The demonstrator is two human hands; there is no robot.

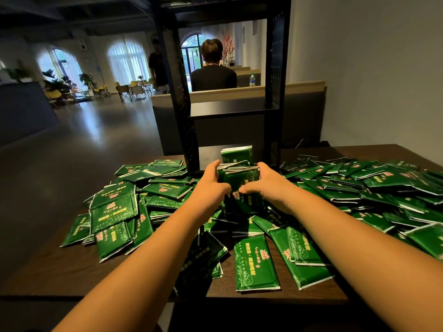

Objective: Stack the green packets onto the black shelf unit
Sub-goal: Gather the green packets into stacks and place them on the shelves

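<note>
Where the two forearms meet at the centre of the frame, the left hand (pixel 211 180) and the right hand (pixel 266 185) clasp an upright bundle of green packets (pixel 242 182) between them; each thumb lies on the near face of the bundle and the fingers curl round its sides, though most of their length is hidden behind the packets; how many packets the bundle holds is hard to count, since only the silvery top edges show. The bundle stands just in front of the black shelf unit (pixel 177 92), at its foot in the middle of the frame; whether it rests on the heap below or is lifted clear cannot be told, because the hands and wrists cover its lower part. Just behind it a further green stack (pixel 236 153) rises on the unit's lowest level, its base hidden by the bundle. Across the dark table (pixel 60 271) the loose packets (pixel 115 212) lie in an overlapping heap from the lower left to the right edge, where the frame cuts them off; many are half buried under others, and their print is too small to read. The top of the shelf unit runs out of the upper edge. Through its open frame, in the upper middle, a seated person (pixel 213 75) is seen from behind, with a bottle (pixel 252 80) to the right; a standing figure (pixel 157 65) further left is dim and partly hidden by the unit's post.
</note>
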